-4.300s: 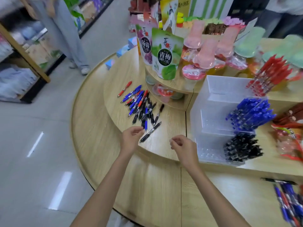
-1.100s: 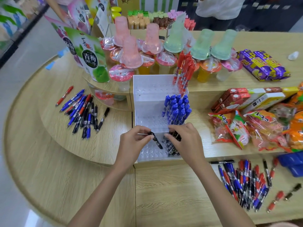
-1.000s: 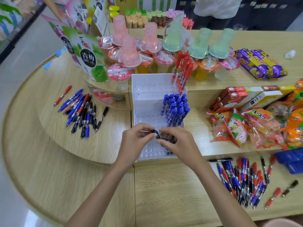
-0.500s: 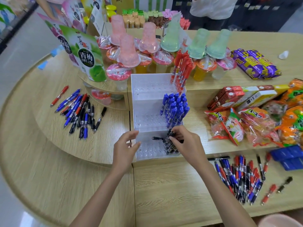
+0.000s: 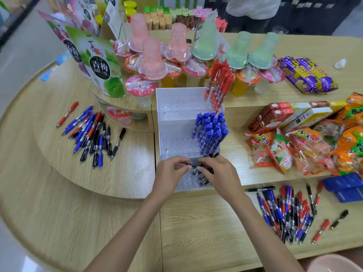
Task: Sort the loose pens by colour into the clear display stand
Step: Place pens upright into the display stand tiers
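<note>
Heap of loose pens (image 5: 92, 134) lies L of the clear display stand (image 5: 176, 114). At stand's front tier, left hand (image 5: 170, 173) fingers narrow, pinching a black pen (image 5: 187, 165). Right hand (image 5: 218, 173) fingers curl onto the racked black pens (image 5: 204, 180); grip can't be told. Bare desk (image 5: 196, 222) in front of stand, second pen heap (image 5: 284, 213) to R.

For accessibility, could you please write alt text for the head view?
The left hand pinches a black pen at the front tier of the clear display stand, the right hand beside it; blue pens stand behind, red pens rearmost.
</note>
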